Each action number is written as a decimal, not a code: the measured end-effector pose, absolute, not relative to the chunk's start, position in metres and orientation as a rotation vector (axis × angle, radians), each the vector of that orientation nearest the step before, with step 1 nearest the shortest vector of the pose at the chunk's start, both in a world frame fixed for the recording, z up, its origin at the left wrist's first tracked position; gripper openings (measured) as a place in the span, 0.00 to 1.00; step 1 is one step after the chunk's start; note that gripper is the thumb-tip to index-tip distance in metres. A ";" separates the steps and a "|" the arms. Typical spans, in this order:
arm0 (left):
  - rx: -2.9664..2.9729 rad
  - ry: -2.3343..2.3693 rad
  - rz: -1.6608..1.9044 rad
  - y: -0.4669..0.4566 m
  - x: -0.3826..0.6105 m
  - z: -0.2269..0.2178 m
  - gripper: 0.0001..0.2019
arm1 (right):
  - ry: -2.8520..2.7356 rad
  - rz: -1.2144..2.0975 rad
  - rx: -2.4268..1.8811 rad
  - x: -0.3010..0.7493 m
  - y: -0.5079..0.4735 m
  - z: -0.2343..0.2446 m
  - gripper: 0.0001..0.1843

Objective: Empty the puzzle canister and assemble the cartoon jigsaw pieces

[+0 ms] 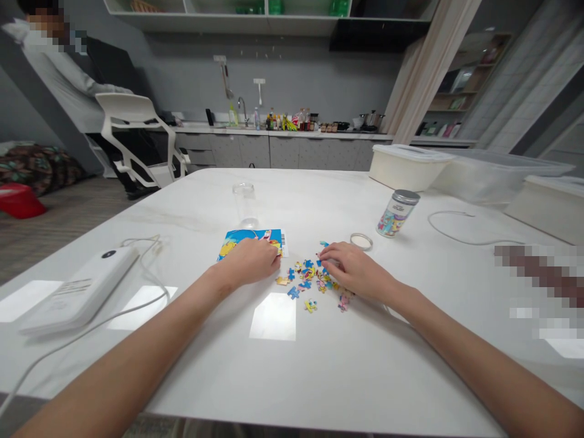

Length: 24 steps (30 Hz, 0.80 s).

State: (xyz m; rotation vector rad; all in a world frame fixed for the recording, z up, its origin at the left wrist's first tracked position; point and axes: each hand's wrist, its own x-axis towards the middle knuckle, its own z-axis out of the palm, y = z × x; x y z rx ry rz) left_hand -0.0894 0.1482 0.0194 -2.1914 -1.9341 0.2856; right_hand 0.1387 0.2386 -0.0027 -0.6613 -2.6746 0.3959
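Observation:
My left hand (250,261) rests palm down on the near edge of a blue cartoon picture card (249,243), its fingertips close to the card's right edge. My right hand (351,272) lies over a loose spread of small colourful jigsaw pieces (308,280), its fingertips among the blue ones. Whether either hand grips a piece is hidden. Beyond the pieces stand a round clear lid (361,241) and a cartoon-printed canister with a grey cap (398,213). A clear glass (245,204) stands behind the card.
A flat white device (77,289) with a white cable lies on the white table (191,365) at left. White storage boxes (406,167) line the far right side. Behind the table, a person (59,73) stands near a white chair (137,131).

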 end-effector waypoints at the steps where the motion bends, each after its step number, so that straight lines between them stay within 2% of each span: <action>1: -2.188 -1.935 0.291 0.148 -0.089 0.020 0.19 | -2.660 0.427 -0.676 0.139 0.239 -0.001 0.15; 5: -2.182 -1.931 0.313 0.147 -0.089 0.021 0.18 | -2.551 0.504 -0.851 0.143 0.245 0.005 0.14; 10: -2.192 -1.941 0.311 0.147 -0.089 0.021 0.18 | -2.479 0.289 -1.087 0.149 0.258 0.001 0.14; 17: -2.159 -1.972 0.242 0.147 -0.088 0.024 0.15 | -2.671 0.303 -0.793 0.150 0.255 -0.004 0.13; 24: -2.168 -1.943 0.217 0.147 -0.084 0.023 0.16 | -2.707 0.258 -0.768 0.150 0.256 -0.008 0.16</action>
